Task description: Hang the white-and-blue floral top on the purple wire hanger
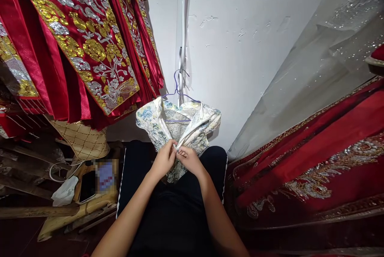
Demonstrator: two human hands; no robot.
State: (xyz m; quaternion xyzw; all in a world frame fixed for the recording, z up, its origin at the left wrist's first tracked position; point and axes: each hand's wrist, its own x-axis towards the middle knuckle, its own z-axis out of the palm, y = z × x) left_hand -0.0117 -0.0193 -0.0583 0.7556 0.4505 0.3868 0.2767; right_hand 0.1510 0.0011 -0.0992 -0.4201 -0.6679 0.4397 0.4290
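A pale floral shirt (196, 127) with blue and yellow flowers hangs on a thin purple hanger (176, 85) in front of me, its lower part between my knees. My left hand (166, 156) pinches the front edge of the shirt where the two collar sides meet. Close beside it, my right hand (188, 158) has its fingers closed on the other front edge at the same spot. The fingertips of both hands nearly touch. Whether a button lies between them is too small to make out.
Red gowns (99, 49) with gold and silver embroidery hang at the left. On the right are a sheer sparkling fabric (300, 61) and a beaded red garment (315, 161). A dark phone (88, 186) and white tissue (65, 190) lie on a bamboo stool (99, 205). A white wall (234, 29) stands ahead.
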